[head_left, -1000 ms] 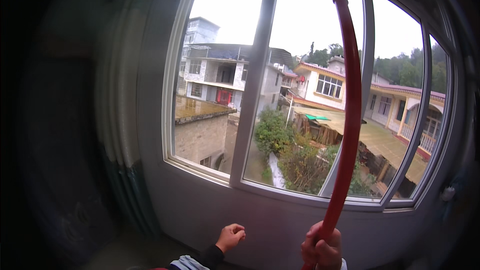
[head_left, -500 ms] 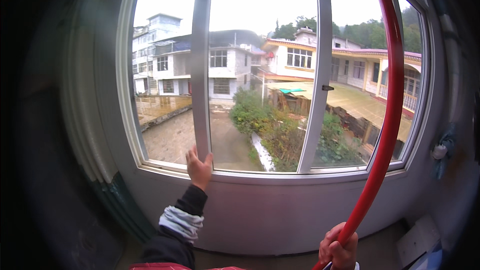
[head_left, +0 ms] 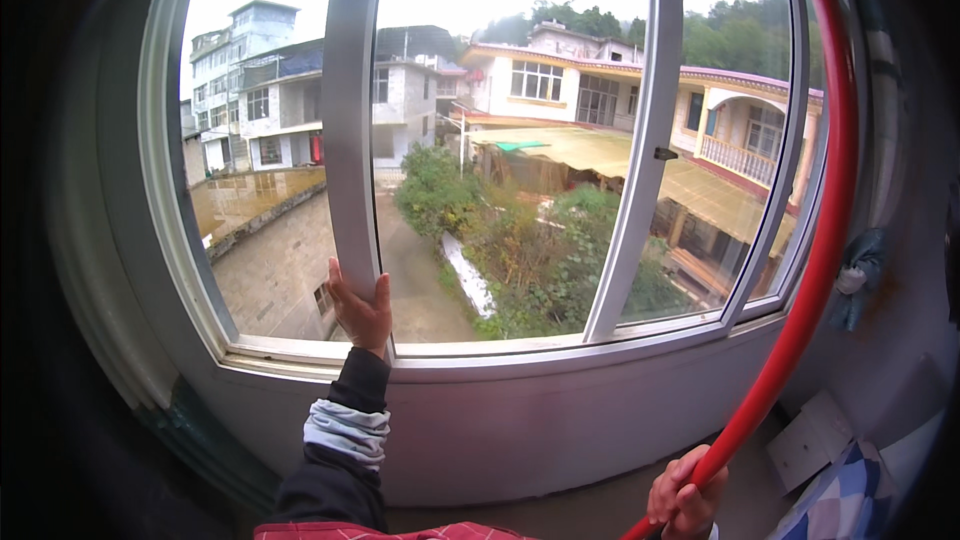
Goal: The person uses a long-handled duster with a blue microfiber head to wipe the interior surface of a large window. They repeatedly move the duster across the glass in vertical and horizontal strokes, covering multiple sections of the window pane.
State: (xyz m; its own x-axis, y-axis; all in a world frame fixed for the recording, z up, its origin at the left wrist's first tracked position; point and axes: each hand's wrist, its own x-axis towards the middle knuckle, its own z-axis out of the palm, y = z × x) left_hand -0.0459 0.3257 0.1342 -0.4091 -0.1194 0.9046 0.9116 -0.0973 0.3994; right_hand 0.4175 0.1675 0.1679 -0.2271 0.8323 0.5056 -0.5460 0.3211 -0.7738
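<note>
As right fingers (head_left: 664,496) clasp red pole (head_left: 833,160), ends cropped

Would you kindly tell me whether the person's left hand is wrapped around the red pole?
No, the right hand grips the red pole, while the left hand is at the upright window bar.

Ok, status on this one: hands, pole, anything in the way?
Left hand open against post, low down. Right hand closed around pole. Pole overlaps right side of window in view; nothing seen blocking left hand.
</note>
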